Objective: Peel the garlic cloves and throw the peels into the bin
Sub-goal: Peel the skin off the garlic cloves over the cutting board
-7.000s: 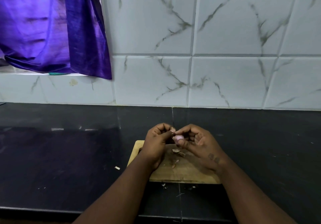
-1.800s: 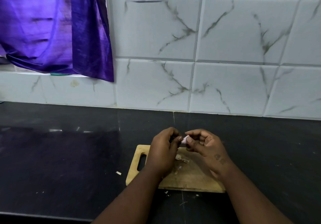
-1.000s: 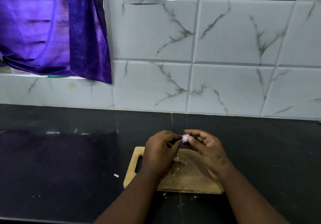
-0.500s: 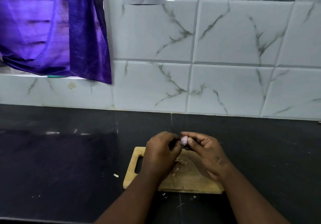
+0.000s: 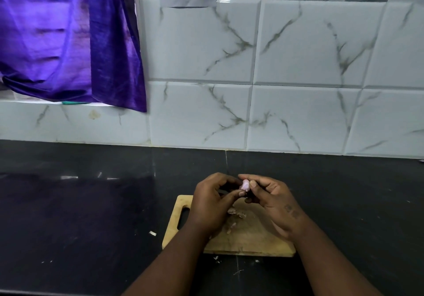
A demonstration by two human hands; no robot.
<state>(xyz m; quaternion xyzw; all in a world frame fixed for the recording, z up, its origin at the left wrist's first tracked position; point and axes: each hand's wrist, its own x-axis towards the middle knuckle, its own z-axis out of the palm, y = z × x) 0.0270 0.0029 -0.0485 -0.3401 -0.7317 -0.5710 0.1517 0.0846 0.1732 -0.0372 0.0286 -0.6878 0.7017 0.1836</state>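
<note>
Two hands up over the board, and one small garlic clove [image 5: 245,185] between them. My right hand [image 5: 273,201] pinches the clove, thumb on its right side and a fingertip above it, so the pale pinkish clove pokes out at the far end of the grip. My left hand [image 5: 212,203] curls in from the left, thumb tip touching the clove's lower left edge, the other fingers folded toward it; whether those fingers pinch a strip of skin I cannot tell, the spot is dark and small.

Below the hands lies the wooden cutting board [image 5: 252,238] on the black countertop [image 5: 91,215], its handle slot at the left end, just beside my left wrist. A little heap of peels [image 5: 236,213] sits on the board right under the clove, with a few more scraps a bit nearer to me. Loose bits are off the board too: one white flake [image 5: 152,233] on the counter to the left, and small crumbs [image 5: 216,259] just past the board's near edge.

Far behind, the marbled white tile wall [image 5: 298,66] rises from the counter, and a purple cloth [image 5: 68,43] hangs at the far left.
</note>
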